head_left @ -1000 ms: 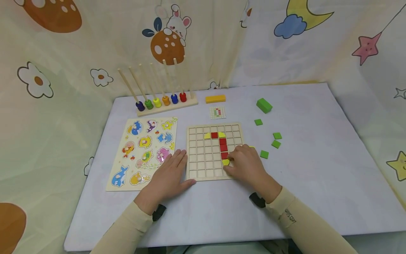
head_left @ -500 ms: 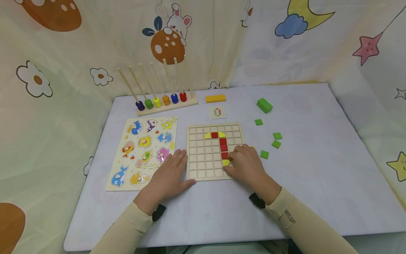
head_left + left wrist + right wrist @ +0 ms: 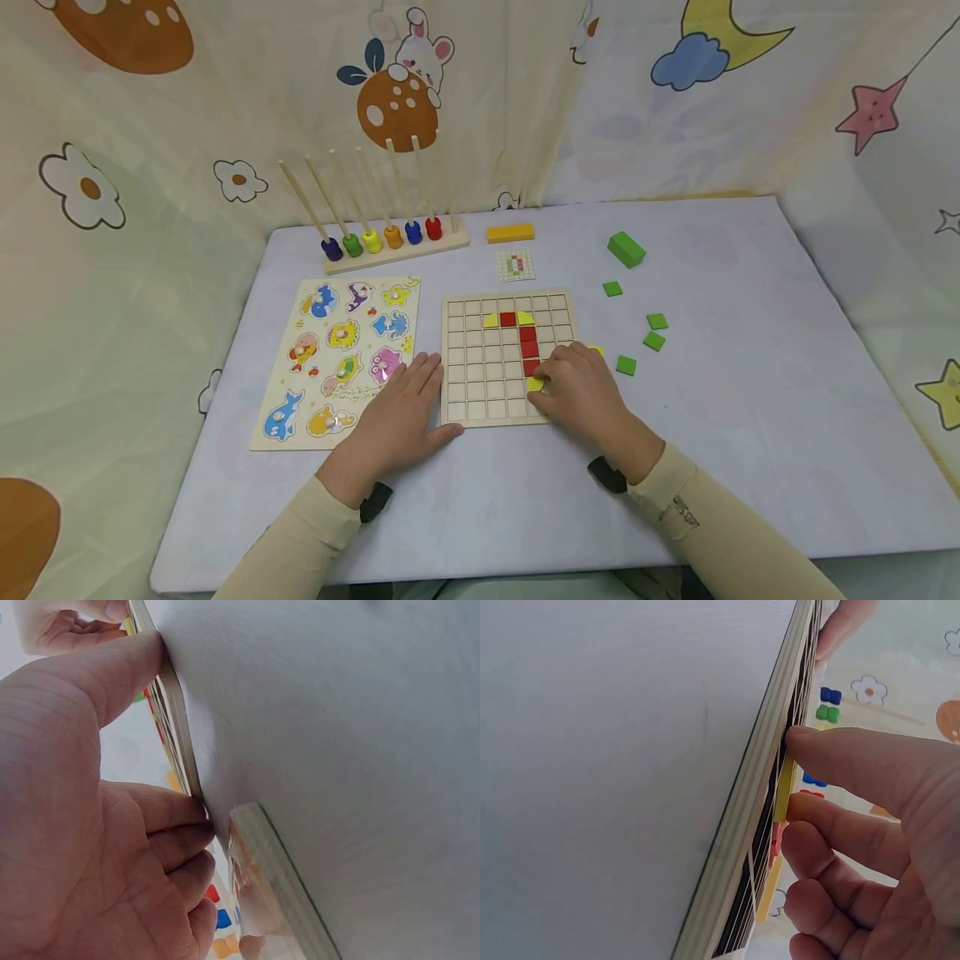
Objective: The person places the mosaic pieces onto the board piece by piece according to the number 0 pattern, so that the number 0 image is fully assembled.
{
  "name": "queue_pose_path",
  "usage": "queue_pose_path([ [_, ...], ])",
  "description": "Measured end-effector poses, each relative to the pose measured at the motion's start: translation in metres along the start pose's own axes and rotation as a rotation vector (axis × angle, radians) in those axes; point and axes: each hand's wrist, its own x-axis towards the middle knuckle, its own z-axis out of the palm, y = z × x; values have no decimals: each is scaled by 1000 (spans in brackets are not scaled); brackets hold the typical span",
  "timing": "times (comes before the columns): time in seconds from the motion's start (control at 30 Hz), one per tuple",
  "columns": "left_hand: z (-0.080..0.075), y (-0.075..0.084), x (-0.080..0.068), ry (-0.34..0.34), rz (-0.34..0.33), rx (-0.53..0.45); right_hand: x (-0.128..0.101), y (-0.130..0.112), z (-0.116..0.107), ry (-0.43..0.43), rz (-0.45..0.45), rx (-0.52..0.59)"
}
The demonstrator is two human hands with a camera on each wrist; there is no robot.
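Observation:
A wooden grid board (image 3: 477, 392) lies in the middle of the table. Red tiles (image 3: 528, 349) and yellow tiles sit in its cells, in a short row and a column below. At the column's lower end is a yellow tile (image 3: 783, 791) with a curved edge. My right hand (image 3: 585, 387) pinches it between thumb (image 3: 810, 742) and index finger, the other fingers curled beside them. My left hand (image 3: 401, 417) rests at the board's left edge, with fingers extended and the thumb at the near left corner. It overlaps the animal puzzle board (image 3: 292, 379) in the head view.
Behind the grid board lie a small pattern card (image 3: 515, 266) and a yellow block (image 3: 511, 233). A rack of upright pegs (image 3: 450, 240) with coloured beads stands back left. To the right are a green block (image 3: 626, 249) and several green tiles (image 3: 654, 341); a yellow tile (image 3: 597, 350) shows behind my right hand.
Hardly anything differs. My right hand shifts very slightly at the yellow tile, and a little more of the yellow tile behind it shows. My left hand stays put.

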Motion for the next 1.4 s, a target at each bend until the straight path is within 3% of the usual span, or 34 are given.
queue_pose_path([
  [0.63,-2,1,0,-3,1,13,-3,13,-6,8,2,34],
  [1.13,-1,1,0,-1,1,1,1,15,-2,33,-45,37],
  [1.4,0,0,0,0,-2,-2,2,14,-6,9,-14,46],
])
